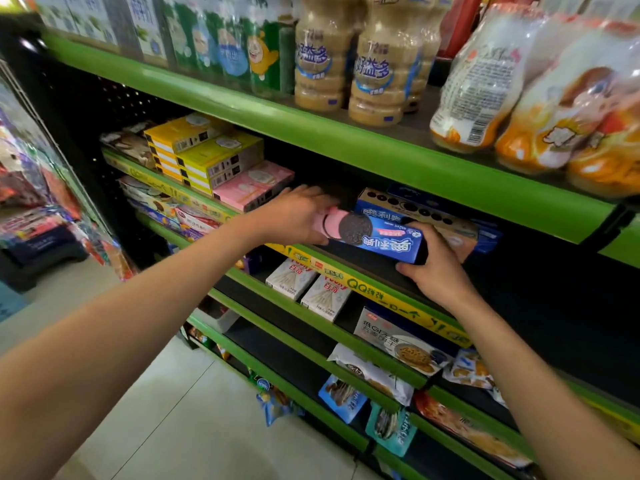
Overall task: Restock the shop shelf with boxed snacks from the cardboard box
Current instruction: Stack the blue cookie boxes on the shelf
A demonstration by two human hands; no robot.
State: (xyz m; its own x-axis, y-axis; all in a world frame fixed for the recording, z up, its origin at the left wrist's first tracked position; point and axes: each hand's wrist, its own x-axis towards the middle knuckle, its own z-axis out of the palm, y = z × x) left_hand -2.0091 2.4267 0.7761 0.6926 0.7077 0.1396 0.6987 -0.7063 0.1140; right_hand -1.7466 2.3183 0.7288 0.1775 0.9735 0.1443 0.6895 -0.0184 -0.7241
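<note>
A blue and pink cookie box [377, 239] with a dark sandwich cookie printed on it is held just above the front of the middle shelf [367, 271]. My left hand [298, 216] grips its pink left end. My right hand [440, 265] grips its blue right end from below. Behind it on the same shelf lie more blue cookie boxes [415, 209]. To the left on that shelf sit a pink box [252, 183] and stacked yellow boxes [207, 154]. The cardboard box is not in view.
The green shelf above [346, 133] carries beige drink bottles [325, 60], milk cartons and bagged orange snacks [554, 109]. Lower shelves hold white stick-biscuit boxes [308, 285] and snack bags [384, 379]. Pale tiled floor [194, 410] lies at the lower left, with hanging packets further left.
</note>
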